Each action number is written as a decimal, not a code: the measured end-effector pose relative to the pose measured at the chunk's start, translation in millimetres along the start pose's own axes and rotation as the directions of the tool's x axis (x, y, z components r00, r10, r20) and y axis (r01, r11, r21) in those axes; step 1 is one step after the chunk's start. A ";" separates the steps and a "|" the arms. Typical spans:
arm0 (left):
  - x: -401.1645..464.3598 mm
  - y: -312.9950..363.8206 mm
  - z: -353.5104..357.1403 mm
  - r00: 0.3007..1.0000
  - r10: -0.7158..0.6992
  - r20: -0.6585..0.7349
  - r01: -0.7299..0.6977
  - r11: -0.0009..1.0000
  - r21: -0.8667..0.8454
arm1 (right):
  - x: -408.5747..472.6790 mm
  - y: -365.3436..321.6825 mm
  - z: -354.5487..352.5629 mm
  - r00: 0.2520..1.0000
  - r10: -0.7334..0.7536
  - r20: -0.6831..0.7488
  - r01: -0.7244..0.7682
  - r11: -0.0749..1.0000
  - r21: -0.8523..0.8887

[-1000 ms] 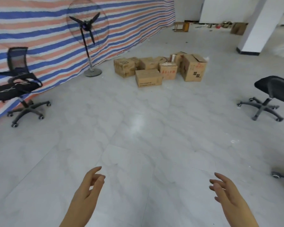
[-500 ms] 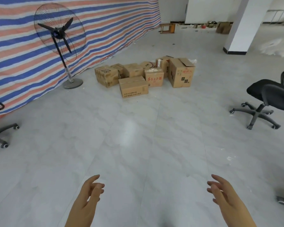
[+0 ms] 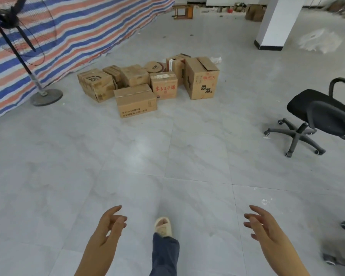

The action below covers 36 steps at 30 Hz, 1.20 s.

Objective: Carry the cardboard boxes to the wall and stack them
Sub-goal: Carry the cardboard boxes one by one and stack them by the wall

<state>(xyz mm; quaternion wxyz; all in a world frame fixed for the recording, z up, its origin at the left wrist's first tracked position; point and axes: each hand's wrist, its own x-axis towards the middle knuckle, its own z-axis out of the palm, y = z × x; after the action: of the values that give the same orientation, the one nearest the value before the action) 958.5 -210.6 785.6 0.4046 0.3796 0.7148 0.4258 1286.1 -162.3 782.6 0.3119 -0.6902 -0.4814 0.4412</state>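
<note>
While both arms reached forward low over the tiled floor [image 3: 197, 156], the left hand [image 3: 106, 230] and right hand [image 3: 267, 230] hung loose-fingered and held nothing; the cardboard boxes [image 3: 147, 84] sat clustered well ahead of them, near the striped tarp [image 3: 84, 30].

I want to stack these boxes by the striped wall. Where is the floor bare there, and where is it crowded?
Bare floor runs along the striped tarp between the fan base and the boxes, and on past them toward the stool. The wide tiles between the hands and the boxes are also free. It is crowded at the box cluster and around the chair.
</note>
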 end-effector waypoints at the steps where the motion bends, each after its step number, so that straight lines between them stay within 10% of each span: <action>1: 24.8 7.6 4.2 1.000 -0.001 -0.001 0.001 1.000 0.005 | 20.2 -13.9 3.8 1.000 -0.002 -0.009 0.002 1.000 -0.001; 26: 517.8 170.3 161.0 0.995 0.058 0.087 -0.065 0.994 0.086 | 498.2 -178.4 17.9 0.988 0.147 -0.039 -0.127 0.942 0.310; 36: 695.6 279.8 269.1 0.994 0.091 0.059 -0.096 0.992 0.076 | 742.2 -244.6 -35.5 0.995 -0.007 -0.096 0.017 0.995 0.102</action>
<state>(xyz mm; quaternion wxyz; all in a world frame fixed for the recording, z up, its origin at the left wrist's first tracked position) 989.2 585.4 780.9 0.3886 0.4401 0.7009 0.4049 1332.4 618.5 777.5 0.3722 -0.6905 -0.4469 0.4300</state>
